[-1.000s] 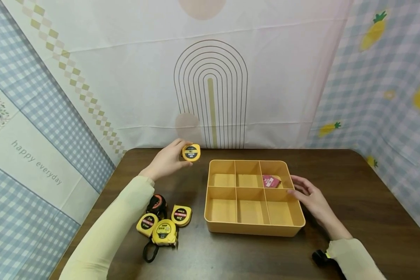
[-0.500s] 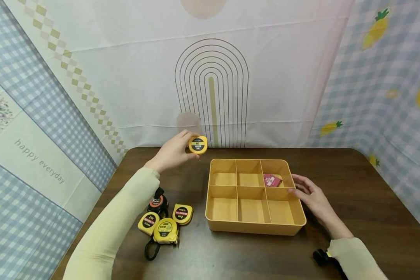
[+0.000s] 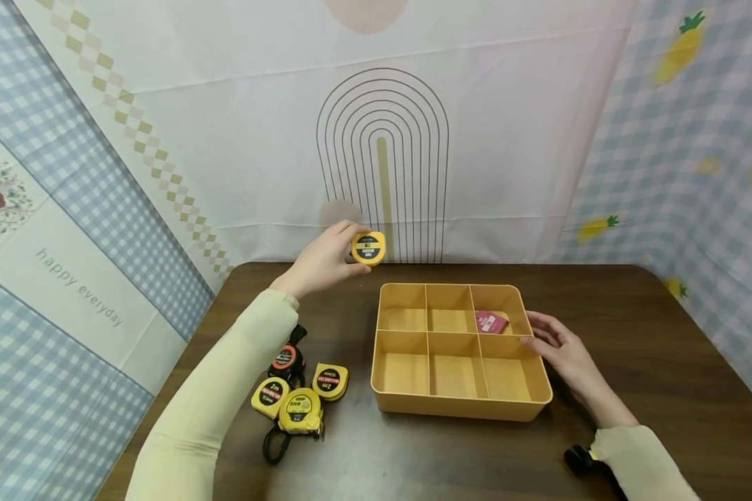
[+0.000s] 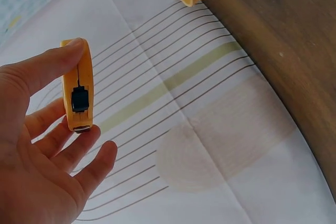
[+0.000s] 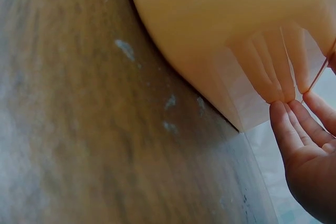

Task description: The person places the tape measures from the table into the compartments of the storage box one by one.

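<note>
Holding a tape measure up in the left hand, near the far left corner of the box, raised above the table and apart from the box. Pinched by its edges between thumb and fingers, with the face turned to the head view. Rounded in outline, bright yellow around the rim, with a round dark label crossed by a pale yellow band and bearing small print. Seen edge-on from the left wrist: slim, split by a thin seam, with a black button midway and a metal tip at the lower end, next to a fingertip.

Gripping the box's right wall with the right hand, thumb at the rim, fingers against the outside. Inside the box's far right compartment, a pink thing with a white label. Left of the box, clustered together, three yellow tape measures and a black-and-orange tape measure.
</note>
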A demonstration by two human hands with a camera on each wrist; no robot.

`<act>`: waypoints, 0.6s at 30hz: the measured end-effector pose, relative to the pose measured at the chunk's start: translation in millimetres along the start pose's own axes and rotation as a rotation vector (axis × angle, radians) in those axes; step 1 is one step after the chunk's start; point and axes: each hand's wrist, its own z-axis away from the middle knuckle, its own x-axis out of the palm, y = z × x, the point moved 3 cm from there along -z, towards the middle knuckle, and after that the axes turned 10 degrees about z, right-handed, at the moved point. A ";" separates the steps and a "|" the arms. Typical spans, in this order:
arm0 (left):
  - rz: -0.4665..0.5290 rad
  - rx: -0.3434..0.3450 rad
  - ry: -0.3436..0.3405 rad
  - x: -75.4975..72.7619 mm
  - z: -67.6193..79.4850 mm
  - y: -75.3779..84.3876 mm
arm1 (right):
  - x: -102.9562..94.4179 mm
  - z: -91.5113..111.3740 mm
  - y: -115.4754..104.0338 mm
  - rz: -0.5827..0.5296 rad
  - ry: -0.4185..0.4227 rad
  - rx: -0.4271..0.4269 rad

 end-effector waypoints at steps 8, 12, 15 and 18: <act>0.012 0.012 0.017 0.2 -5.1 7.6 | -1.0 0.6 1.0 -0.003 -0.004 0.003; 0.011 0.019 0.010 1.7 -8.0 10.9 | -0.3 0.2 1.5 -0.014 -0.002 -0.002; 0.014 0.031 0.005 3.3 -11.1 14.3 | -0.4 -0.1 1.3 -0.017 -0.001 -0.003; 0.024 0.044 -0.002 5.6 -14.8 18.8 | -0.8 -0.1 1.0 -0.018 0.000 -0.002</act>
